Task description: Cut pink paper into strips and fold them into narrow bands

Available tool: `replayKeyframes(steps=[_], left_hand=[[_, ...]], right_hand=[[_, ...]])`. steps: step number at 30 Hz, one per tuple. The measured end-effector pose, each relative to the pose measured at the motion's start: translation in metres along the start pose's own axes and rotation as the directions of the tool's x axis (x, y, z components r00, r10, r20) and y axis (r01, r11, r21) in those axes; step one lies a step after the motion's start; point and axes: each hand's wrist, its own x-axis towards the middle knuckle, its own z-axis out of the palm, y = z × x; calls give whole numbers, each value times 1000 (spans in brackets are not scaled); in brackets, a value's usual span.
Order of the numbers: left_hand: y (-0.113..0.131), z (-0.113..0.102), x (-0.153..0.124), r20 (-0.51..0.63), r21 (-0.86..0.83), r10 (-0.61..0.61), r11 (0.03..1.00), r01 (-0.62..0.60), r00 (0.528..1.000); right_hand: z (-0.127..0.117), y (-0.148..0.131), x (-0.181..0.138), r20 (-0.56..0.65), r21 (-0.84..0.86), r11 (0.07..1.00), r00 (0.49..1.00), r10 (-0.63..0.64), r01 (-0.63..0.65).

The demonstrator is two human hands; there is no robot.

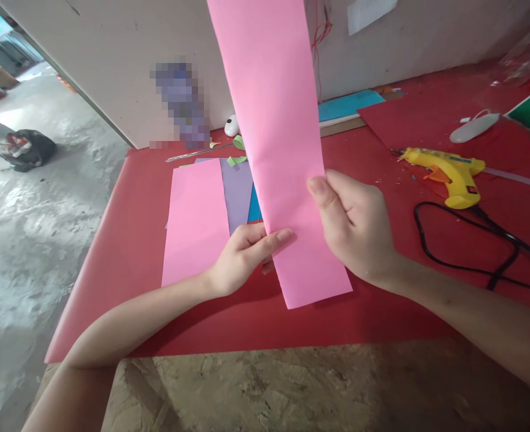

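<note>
A long strip of pink paper (278, 108) stands tilted up above the table, its top running out of view. My left hand (246, 252) pinches its left edge low down, thumb on the front and fingers behind. Higher up on the opposite edge, my right hand (355, 222) grips the strip with its thumb in front; the other fingers are hidden behind the paper. On the table to the left lies another pink sheet (195, 225), partly over a purple sheet (237, 192). A bit of blue paper (254, 207) shows behind the strip.
A yellow hot glue gun (454, 171) with a black cord (431, 252) lies on the red-covered table (391, 318) at right. Green curled strips (237, 159) and a white object (231, 125) sit near the wall. Blue sheets (350, 105) lie at the back.
</note>
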Motion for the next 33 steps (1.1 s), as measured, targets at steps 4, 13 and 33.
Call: replayKeyframes(steps=[4, 13, 33], left_hand=[[-4, 1, -1, -11, -63, -25, 998, 24, 1000], [6, -10, 4, -50, 192, 19, 981, -9, 999], [8, -9, 1, 7, 204, 148, 968, -146, 989]], right_hand=[[1, -1, -1, 5, -19, 1000, 1000, -8, 8], [-2, 2, 3, 38, 2, 999, 998, 50, -51], [2, -1, -4, 88, 81, 996, 996, 25, -33]])
